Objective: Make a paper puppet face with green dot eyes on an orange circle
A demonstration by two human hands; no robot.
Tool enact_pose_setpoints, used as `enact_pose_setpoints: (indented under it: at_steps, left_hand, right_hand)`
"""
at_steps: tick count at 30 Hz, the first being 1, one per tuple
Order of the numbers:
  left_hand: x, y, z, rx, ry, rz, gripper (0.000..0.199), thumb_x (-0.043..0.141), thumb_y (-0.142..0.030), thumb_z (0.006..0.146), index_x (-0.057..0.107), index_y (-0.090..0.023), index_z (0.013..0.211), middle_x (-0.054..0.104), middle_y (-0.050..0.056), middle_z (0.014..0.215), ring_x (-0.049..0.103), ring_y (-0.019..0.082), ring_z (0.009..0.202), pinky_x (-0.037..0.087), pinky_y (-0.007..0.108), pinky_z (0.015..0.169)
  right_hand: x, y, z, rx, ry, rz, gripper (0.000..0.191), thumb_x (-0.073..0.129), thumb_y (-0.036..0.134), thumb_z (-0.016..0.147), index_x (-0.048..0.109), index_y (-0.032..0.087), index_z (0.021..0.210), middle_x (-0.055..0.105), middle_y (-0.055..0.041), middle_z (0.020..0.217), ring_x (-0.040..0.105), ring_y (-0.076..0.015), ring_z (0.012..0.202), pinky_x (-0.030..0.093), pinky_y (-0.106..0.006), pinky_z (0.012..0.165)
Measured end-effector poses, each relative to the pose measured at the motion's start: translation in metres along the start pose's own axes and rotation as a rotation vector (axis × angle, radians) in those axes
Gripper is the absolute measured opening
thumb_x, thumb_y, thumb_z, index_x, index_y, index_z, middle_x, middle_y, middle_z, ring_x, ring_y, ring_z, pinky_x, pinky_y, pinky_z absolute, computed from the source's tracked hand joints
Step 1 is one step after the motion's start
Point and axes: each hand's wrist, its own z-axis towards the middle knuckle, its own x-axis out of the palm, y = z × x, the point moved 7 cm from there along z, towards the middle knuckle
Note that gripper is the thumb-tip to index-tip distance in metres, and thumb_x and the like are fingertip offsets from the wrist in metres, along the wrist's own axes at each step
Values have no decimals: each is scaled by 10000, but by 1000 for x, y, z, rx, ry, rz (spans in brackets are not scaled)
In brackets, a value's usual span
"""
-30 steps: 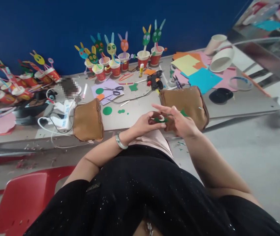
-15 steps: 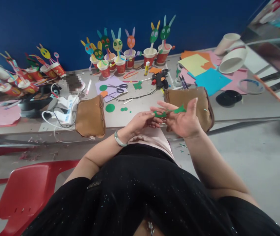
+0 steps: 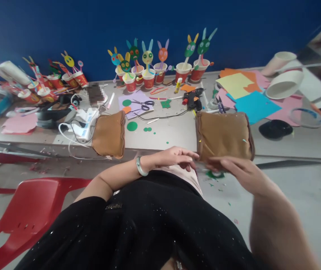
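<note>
My left hand (image 3: 174, 156), with a pale bangle at the wrist, hovers over my lap near the table's front edge. Its fingers are loosely stretched out, and nothing shows in them. Turned palm down beside the right brown cushion (image 3: 223, 131), my right hand (image 3: 240, 170) is partly blurred, its fingers extended. Just below those fingers is a green paper scrap (image 3: 215, 175), apart from the hand as far as I can see. A large green paper disc (image 3: 132, 126) and a joined pair of small green discs (image 3: 147, 129) lie on the table (image 3: 174, 129).
Scissors (image 3: 143, 104) rest on purple paper. Behind are a glue gun (image 3: 192, 99), a glue stick (image 3: 178, 85) and several red cups with paper rabbit figures (image 3: 147, 69). A power strip (image 3: 88, 123) sits left by another brown cushion (image 3: 109, 134). Coloured sheets (image 3: 257, 107) lie right.
The green scraps have left my hands; one now shows below the right hand. My right hand has swung outward and turned palm down, away from the left. The view has shifted.
</note>
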Motion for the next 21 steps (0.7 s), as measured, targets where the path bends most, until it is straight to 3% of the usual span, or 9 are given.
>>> enact_pose_setpoints:
  at_steps: [2, 5, 7, 9, 12, 13, 16, 19, 21]
  left_hand:
    - [-5, 0, -14, 12, 17, 117, 371, 690, -255, 1007, 741, -133, 1354, 843, 111, 1057, 747, 126, 867, 566, 281, 851]
    - [-20, -2, -35, 31, 9, 258, 321, 721, -249, 968, 792, -136, 1260, 847, 107, 1034, 764, 147, 902, 579, 292, 896]
    - [-31, -6, -48, 56, -15, 377, 269, 691, -235, 971, 819, -140, 1187, 834, 76, 909, 743, 135, 835, 550, 254, 829]
    - [-42, -13, -61, 89, -68, 488, 241, 662, -247, 978, 834, -137, 1106, 774, 28, 745, 650, 99, 671, 491, 224, 724]
    - [-60, -27, -80, 142, -194, 642, 204, 725, -321, 939, 826, -145, 921, 700, -10, 669, 520, 74, 586, 410, 224, 657]
    - [-65, -30, -86, 140, -243, 705, 221, 737, -347, 934, 807, -149, 863, 676, -14, 650, 510, 80, 590, 394, 233, 653]
    - [-83, -32, -101, 99, -436, 963, 280, 666, -360, 993, 760, -166, 815, 687, 14, 700, 571, 127, 674, 416, 273, 720]
    - [-92, -28, -109, 69, -594, 1269, 248, 588, -318, 1048, 779, -165, 1010, 774, 104, 1017, 681, 231, 980, 476, 358, 928]
    - [-93, -22, -109, 48, -644, 1424, 278, 590, -313, 1057, 754, -155, 1216, 748, 162, 1283, 647, 307, 1238, 463, 429, 1057]
  right_hand:
    - [-14, -27, -19, 95, 132, -156, 473, 788, 810, 720, 875, 412, 960, 875, -113, 1029, 829, -482, 995, 678, -688, 951]
    - [-44, -56, -42, 163, 116, -343, 419, 896, 722, 574, 842, 581, 965, 867, -69, 1105, 785, -553, 1083, 642, -758, 961]
    - [-61, -64, -50, 145, 44, -374, 338, 836, 748, 629, 806, 666, 955, 861, -57, 1107, 777, -547, 1085, 648, -751, 882]
    - [-73, -63, -50, 110, -52, -406, 301, 698, 822, 727, 769, 717, 1000, 854, -58, 1105, 774, -537, 1080, 641, -726, 691]
    - [-75, -45, -33, 20, -208, -482, 368, 569, 838, 847, 708, 734, 1171, 835, -52, 1172, 780, -513, 1004, 592, -682, 552]
    - [-66, -34, -22, -33, -197, -492, 390, 544, 788, 914, 681, 708, 1271, 821, -54, 1231, 781, -488, 1036, 615, -678, 611]
    - [-21, 12, 17, -312, -139, -435, 312, 570, 596, 1026, 736, 534, 1283, 828, -65, 1201, 794, -411, 1059, 647, -670, 905]
    - [38, 51, 51, -580, -10, -411, 230, 624, 440, 1051, 777, 387, 1213, 844, -69, 1106, 802, -349, 1017, 637, -595, 943]
    - [72, 66, 64, -736, 71, -507, 220, 641, 414, 1056, 784, 323, 1195, 838, -90, 1156, 790, -332, 1044, 613, -546, 933]
